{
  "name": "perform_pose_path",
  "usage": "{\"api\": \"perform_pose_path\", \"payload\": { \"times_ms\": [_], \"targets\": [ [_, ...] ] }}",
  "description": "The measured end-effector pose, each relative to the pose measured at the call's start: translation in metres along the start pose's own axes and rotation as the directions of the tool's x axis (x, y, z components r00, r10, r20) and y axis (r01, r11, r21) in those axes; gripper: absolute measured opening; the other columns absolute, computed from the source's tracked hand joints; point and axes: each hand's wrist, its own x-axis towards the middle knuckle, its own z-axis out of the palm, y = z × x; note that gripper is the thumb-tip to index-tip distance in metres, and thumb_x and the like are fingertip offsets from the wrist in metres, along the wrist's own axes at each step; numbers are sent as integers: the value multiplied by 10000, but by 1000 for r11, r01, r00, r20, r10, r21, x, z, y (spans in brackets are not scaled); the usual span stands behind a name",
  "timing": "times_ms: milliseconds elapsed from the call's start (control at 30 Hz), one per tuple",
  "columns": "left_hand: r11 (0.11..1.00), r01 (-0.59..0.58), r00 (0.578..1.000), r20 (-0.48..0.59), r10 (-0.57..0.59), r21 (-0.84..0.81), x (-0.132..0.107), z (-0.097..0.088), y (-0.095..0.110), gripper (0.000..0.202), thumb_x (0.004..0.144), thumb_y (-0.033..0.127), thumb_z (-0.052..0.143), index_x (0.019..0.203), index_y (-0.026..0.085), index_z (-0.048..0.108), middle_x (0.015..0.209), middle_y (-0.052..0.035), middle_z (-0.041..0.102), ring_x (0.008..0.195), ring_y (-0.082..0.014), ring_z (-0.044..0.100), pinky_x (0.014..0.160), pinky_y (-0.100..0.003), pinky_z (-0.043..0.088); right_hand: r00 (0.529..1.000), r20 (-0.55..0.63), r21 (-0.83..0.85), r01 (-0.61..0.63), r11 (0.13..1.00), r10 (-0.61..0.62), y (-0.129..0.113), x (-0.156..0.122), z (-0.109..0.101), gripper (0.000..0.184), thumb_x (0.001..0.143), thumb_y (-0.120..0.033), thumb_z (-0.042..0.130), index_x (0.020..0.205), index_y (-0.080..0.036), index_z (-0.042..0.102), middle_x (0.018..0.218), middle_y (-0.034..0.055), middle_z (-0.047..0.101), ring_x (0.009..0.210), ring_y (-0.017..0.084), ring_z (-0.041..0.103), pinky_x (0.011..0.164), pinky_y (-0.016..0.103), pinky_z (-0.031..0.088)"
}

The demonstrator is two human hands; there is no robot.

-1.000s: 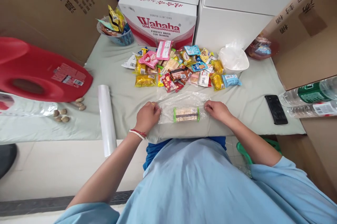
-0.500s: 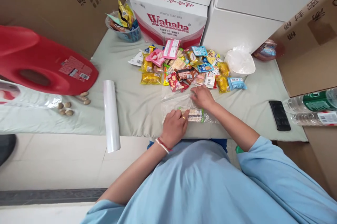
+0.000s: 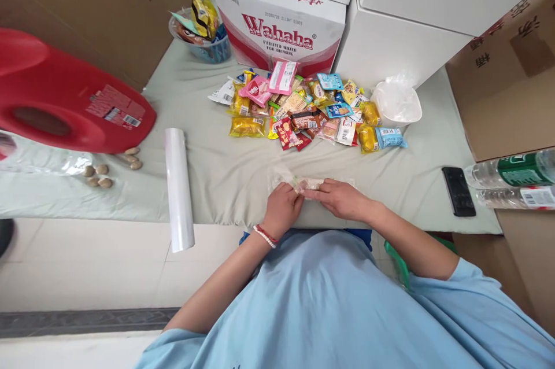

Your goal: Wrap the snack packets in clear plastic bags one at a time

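My left hand (image 3: 281, 208) pinches the wrapped snack (image 3: 306, 184), my right hand (image 3: 343, 199) presses flat on it; the snack pile (image 3: 303, 109) sits behind

The single view sits on the person's head and looks forward and steeply down, so the light blue shirt (image 3: 329, 299) fills the bottom of the frame. The bench (image 3: 217, 172) runs across the centre, close below the camera. The left hand (image 3: 282, 210) and right hand (image 3: 342, 198) meet at its near edge, mid-frame. The Wahaha box (image 3: 281, 22) stands along the top edge, farthest off. The floor (image 3: 87, 265) shows at lower left.
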Motion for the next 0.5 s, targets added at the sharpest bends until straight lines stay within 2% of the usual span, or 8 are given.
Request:
{"api": "perform_pose_path", "payload": {
  "times_ms": [100, 167, 233, 267, 300, 333, 400, 500],
  "targets": [
    [970, 23, 996, -77, -43, -242, -14, -13, -19, 240, 994, 289, 526, 1066, 217, 743, 999, -75, 761, 992, -231, 688, 914, -381, 543, 997, 70, -42, -9, 999, 12, -4, 0, 10, 464, 1047, -137, 463, 1473, -237, 616, 960, 97, 671, 906, 238, 527, 813, 341, 441],
    [909, 146, 959, -168, -226, -391, -19, -25, -33, 250, 980, 340, 537, 1067, 223, 740, 1012, -54, 765, 1000, -216, 699, 944, -368, 545, 993, 115, -83, -17, 996, 26, -7, 1, 9, 473, 1035, -121, 487, 1469, -251, 624, 963, 99, 664, 930, 246, 530, 811, 347, 424],
    [815, 295, 833, -283, -475, -498, -13, -36, -45, 291, 989, 416, 517, 1056, 219, 722, 1021, -48, 753, 987, -206, 695, 934, -353, 545, 988, 144, -121, -42, 992, 59, -12, 4, 5, 480, 1023, -113, 505, 1459, -268, 632, 992, 105, 663, 977, 258, 536, 811, 351, 410],
    [776, 346, 759, -329, -562, -527, -5, -40, -49, 340, 1007, 455, 478, 1084, 218, 708, 1060, -56, 745, 1008, -207, 687, 946, -356, 540, 985, 155, -135, -52, 989, 73, -15, 6, 3, 477, 1018, -112, 512, 1449, -272, 641, 1007, 109, 664, 997, 264, 537, 815, 355, 407],
    [759, 378, 713, -357, -604, -530, 4, -43, -51, 393, 1026, 483, 423, 1125, 216, 694, 1124, -71, 734, 1061, -213, 673, 986, -371, 526, 984, 161, -143, -60, 988, 83, -17, 8, 2, 470, 1015, -112, 517, 1435, -273, 653, 1023, 112, 666, 1012, 269, 538, 823, 360, 406],
    [767, 402, 712, -355, -605, -501, 15, -44, -52, 442, 1042, 496, 369, 1169, 211, 682, 1190, -91, 720, 1129, -224, 653, 1047, -399, 498, 983, 162, -143, -65, 988, 88, -20, 9, 1, 461, 1014, -115, 521, 1423, -272, 664, 1033, 115, 668, 1021, 271, 539, 831, 363, 407],
    [831, 443, 812, -243, -531, -336, 36, -44, -48, 470, 1034, 511, 379, 1186, 190, 687, 1296, -139, 683, 1277, -268, 583, 1167, -485, 406, 985, 148, -126, -71, 989, 90, -21, 11, 1, 455, 1011, -117, 526, 1412, -271, 678, 1021, 120, 672, 1018, 274, 541, 834, 366, 410],
    [915, 393, 919, 13, -394, -88, 48, -42, -36, 417, 823, 528, 730, 1060, 186, 733, 1444, -179, 596, 1453, -372, 426, 1218, -569, 328, 992, 91, -55, -79, 995, 84, -15, 12, 4, 448, 1017, -129, 517, 1400, -277, 695, 967, 117, 667, 972, 268, 540, 825, 364, 413]
  ]
}}
